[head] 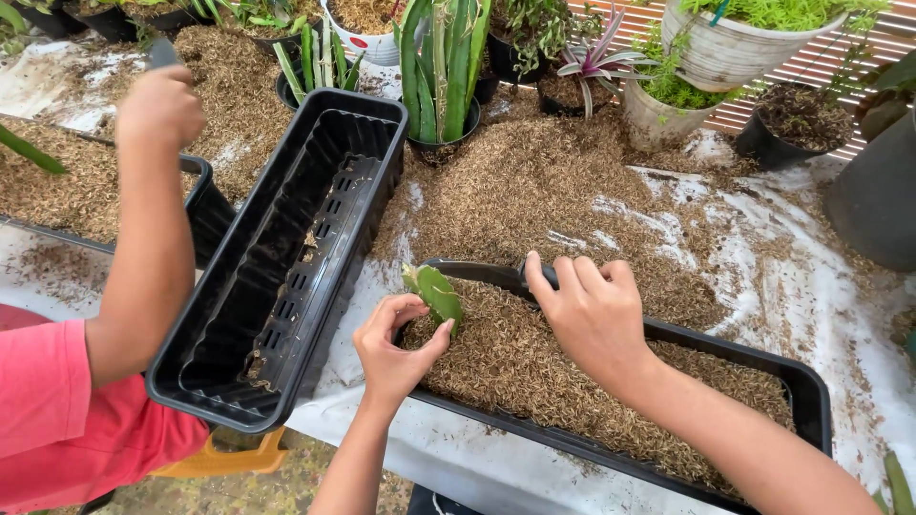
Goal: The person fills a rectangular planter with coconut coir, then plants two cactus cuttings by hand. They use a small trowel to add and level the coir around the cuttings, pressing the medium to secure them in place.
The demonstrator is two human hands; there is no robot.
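My left hand point(391, 348) pinches a small flat green cactus cutting point(434, 294) and holds it upright in the brown husk at the left end of a long black planter point(806, 381). My right hand point(592, 310) lies on the husk just to the right. Its fingers curl over the planter's far rim, where a dark piece shows between thumb and fingers; whether this is the rim or a tool handle is unclear.
An empty black planter point(286, 277) lies tilted to the left. Beyond it, another person in a pink shirt point(48, 410) raises a hand point(157, 100) over a husk-filled tray point(57, 191). Loose husk point(534, 181) covers the white sheet. Potted cacti point(439, 67) and plants line the back.
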